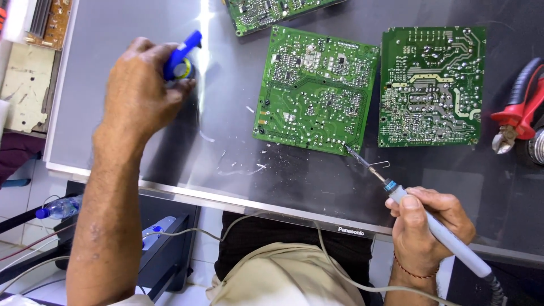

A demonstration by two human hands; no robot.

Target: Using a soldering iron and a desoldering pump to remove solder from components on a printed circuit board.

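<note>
Grey panel (113, 113), green boards, right hand's (425, 226) soldering iron (396, 195).

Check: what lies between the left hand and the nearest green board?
Head view: between the left hand and the board only the bare grey panel, with glare.

2 boards (316, 89) side by side, pliers (518, 116) prob. right

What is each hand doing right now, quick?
Left hand: closed around a blue tool.
Right hand: closed around a soldering iron, tip at a green circuit board.
</note>
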